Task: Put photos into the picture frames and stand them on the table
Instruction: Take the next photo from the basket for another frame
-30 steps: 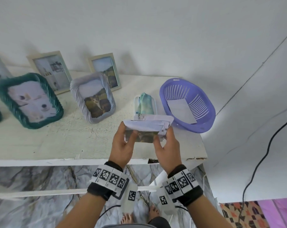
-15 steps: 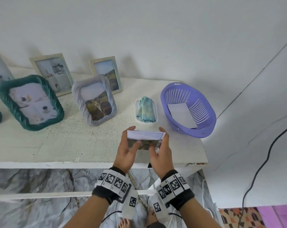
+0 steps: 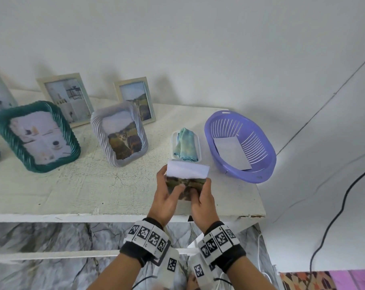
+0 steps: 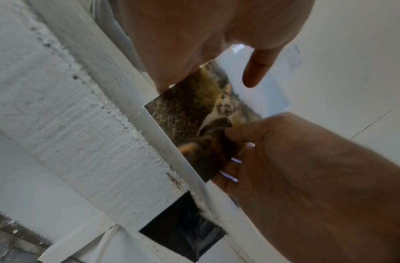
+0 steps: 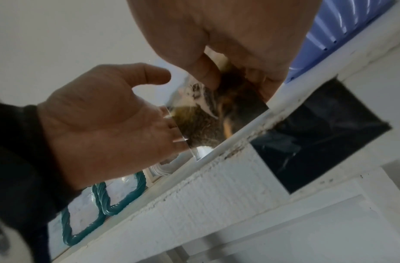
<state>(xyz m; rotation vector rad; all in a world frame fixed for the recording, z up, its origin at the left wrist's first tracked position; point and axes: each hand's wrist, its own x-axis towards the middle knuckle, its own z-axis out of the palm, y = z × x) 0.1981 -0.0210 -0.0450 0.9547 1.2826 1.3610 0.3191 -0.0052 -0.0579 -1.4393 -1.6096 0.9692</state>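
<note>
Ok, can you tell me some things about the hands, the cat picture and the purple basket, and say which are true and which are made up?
1. Both hands hold the cat photo. True: left hand and right hand both pinch it.
2. The purple basket has nothing in it. False: a white sheet lies inside.
3. The grey twisted frame stands with a cat picture in it. True.
4. The blue-green cloth lies in the basket. False: it lies in a small white tray beside the basket.
5. The green twisted frame lies flat. False: it stands, leaning back.
</note>
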